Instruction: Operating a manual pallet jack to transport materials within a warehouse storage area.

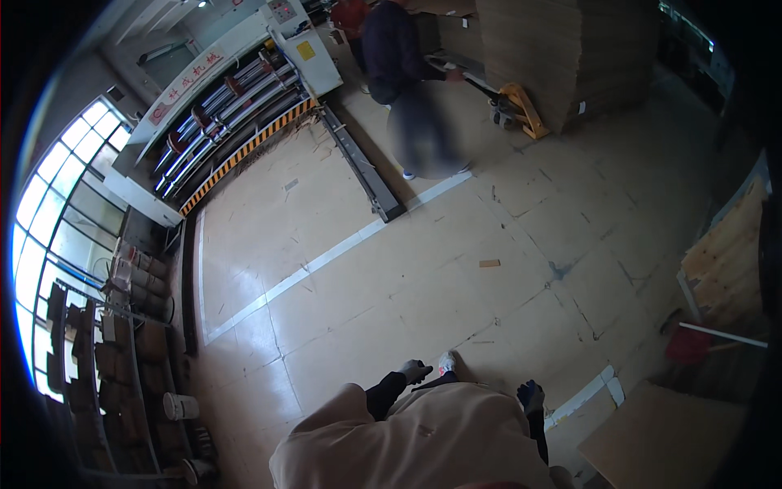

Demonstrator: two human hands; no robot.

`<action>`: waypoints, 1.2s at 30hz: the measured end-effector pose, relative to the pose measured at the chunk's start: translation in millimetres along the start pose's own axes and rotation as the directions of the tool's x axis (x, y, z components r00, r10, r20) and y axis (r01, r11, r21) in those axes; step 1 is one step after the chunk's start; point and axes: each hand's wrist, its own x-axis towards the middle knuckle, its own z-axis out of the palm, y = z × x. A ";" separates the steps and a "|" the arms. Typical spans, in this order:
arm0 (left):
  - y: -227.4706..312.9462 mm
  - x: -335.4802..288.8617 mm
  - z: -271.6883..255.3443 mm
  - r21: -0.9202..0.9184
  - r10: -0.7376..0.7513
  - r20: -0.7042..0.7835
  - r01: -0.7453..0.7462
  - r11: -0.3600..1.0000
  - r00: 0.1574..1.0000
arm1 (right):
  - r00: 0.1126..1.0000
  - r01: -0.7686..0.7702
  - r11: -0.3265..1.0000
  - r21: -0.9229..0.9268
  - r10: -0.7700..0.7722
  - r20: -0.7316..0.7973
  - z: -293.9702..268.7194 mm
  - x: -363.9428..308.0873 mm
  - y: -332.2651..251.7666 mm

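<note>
My left hand (417,372) hangs low in front of my body, past a dark sleeve cuff. Its fingers look curled in, and whether anything sits inside them is hidden. On the other side, my right hand (532,397) hangs beside the hem of my beige top (432,440). Something small and dark blue shows at its closed fingers, too small to name. Neither hand touches any furniture or machine. One of my shoes, white (446,363), shows on the tiled floor (391,318) close to my left hand.
A person in dark clothes (399,49) grips a yellow pallet truck (521,110) beside tall cardboard stacks (533,57). A roller machine (228,106) stands far left. Shelving (106,383) and a white bucket (181,406) line the left; a board (668,436) lies near right.
</note>
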 end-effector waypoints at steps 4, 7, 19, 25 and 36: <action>-3.1 -1.1 1.9 -0.002 -0.003 -0.004 0.003 1.000 1.000 | 1.000 0.021 0.999 -0.034 -0.020 0.017 1.1 1.4 1.5; 2.6 1.1 1.0 0.081 -0.002 0.011 0.002 0.997 1.000 | 0.999 -0.002 0.999 -0.037 0.004 0.043 -3.0 4.5 1.9; 1.8 1.5 -4.0 -0.085 0.014 0.019 -0.012 0.996 1.000 | 0.999 0.041 0.999 -0.035 -0.041 -0.008 3.6 -7.4 4.0; 19.2 -10.8 0.3 0.038 0.045 0.010 -0.046 0.998 0.999 | 0.998 0.061 0.998 -0.024 -0.062 -0.027 -4.8 -5.9 8.7; 14.1 -10.1 2.5 0.153 0.039 -0.014 -0.036 0.988 0.999 | 0.997 0.070 0.997 -0.022 -0.070 -0.018 -5.2 -8.2 11.9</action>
